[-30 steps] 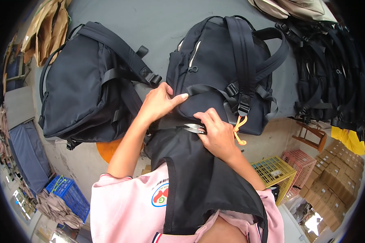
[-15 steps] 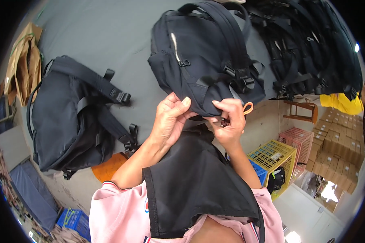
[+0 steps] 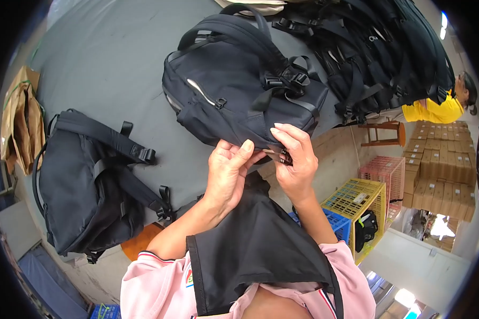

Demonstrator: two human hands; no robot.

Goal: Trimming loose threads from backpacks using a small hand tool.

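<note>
A black backpack [image 3: 234, 95] with a pale zip opening on its side lies tilted on the grey table [image 3: 127, 58] in front of me. My left hand [image 3: 226, 170] pinches the near lower edge of its fabric between thumb and fingers. Close beside it, at the same edge, my right hand [image 3: 297, 162] is closed around a small tool [image 3: 274, 153] with a shiny metal part, which looks like thread snips. Most of that tool is hidden by my fingers. Buckles and straps of the backpack lie just beyond my right hand.
Another black backpack [image 3: 80, 181] rests at the table's left edge. Several more [image 3: 378, 58] are heaped at the far right, near a person in yellow [image 3: 436, 110]. Brown paper bags [image 3: 24, 122] stand far left. Plastic crates [image 3: 356, 199], a wooden stool [image 3: 383, 134] and stacked cartons [image 3: 442, 165] are on the right.
The backpack has tipped and shifted to the left under my hands. An orange loop seen beside my right hand is out of sight. The yellow-clad person shows more at the right.
</note>
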